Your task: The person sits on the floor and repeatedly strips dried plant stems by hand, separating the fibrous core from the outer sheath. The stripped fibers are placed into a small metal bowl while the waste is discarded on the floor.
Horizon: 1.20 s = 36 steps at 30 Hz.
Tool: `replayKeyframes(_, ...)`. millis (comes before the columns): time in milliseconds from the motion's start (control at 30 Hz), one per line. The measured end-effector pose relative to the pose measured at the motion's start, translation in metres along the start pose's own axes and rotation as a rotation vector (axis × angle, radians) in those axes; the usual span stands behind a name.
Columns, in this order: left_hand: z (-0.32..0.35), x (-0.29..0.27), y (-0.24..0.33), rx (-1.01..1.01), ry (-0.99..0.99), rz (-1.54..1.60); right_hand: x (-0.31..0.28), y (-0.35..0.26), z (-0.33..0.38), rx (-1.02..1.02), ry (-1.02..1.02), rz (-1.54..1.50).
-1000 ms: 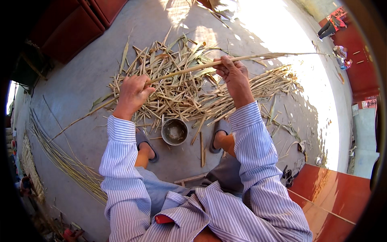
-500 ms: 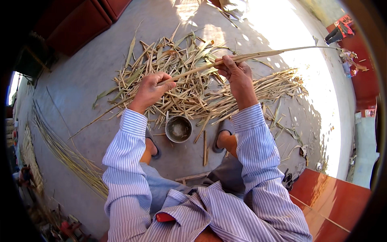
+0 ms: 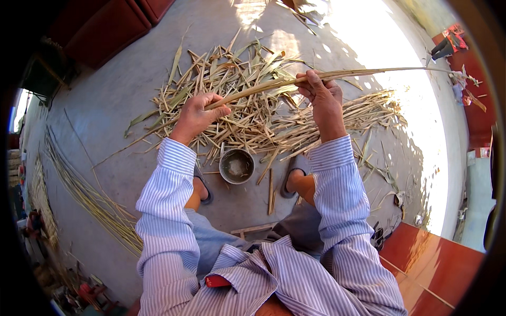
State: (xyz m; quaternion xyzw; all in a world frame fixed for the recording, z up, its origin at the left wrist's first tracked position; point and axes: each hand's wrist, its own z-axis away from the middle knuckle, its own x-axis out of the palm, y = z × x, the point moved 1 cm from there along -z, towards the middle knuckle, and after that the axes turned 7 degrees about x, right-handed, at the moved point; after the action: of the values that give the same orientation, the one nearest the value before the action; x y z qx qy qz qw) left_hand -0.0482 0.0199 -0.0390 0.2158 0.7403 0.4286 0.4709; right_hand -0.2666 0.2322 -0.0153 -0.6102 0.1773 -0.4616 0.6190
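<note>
Diagonally, a long straw-coloured stalk (image 3: 263,86), thicker midway and tapering toward both ends, is held above a pile of dry strips (image 3: 211,79), gripped in the curled left hand (image 3: 199,117) and pinched between thumb and fingers of the right hand (image 3: 325,102).

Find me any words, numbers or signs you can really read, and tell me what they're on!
None can be read here.
Red thing at the chest of the striped shirt: any marks are too small to read.
Small red patch near the right edge: too blurred to tell.
Long stalk and metal pot: no writing shows.
</note>
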Motion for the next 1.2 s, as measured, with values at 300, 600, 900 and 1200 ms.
replayKeyframes(300, 0.002, -0.051, -0.005, -0.173, 0.373, 0.525, -0.025, 0.002, 0.002, 0.000, 0.072, 0.041)
replayKeyframes(600, -0.008, 0.014, 0.026, 0.576, 0.339, -0.744, 0.001, 0.020, 0.006, -0.026, 0.052, 0.065)
replayKeyframes(900, -0.017, -0.012, 0.000, 0.401, 0.138, -0.757, 0.008, 0.008, 0.006, 0.024, -0.028, -0.003)
replayKeyframes(1200, -0.030, 0.034, 0.041, 0.517, 0.184, -0.435, 0.010, 0.010, 0.024, 0.038, -0.049, 0.132)
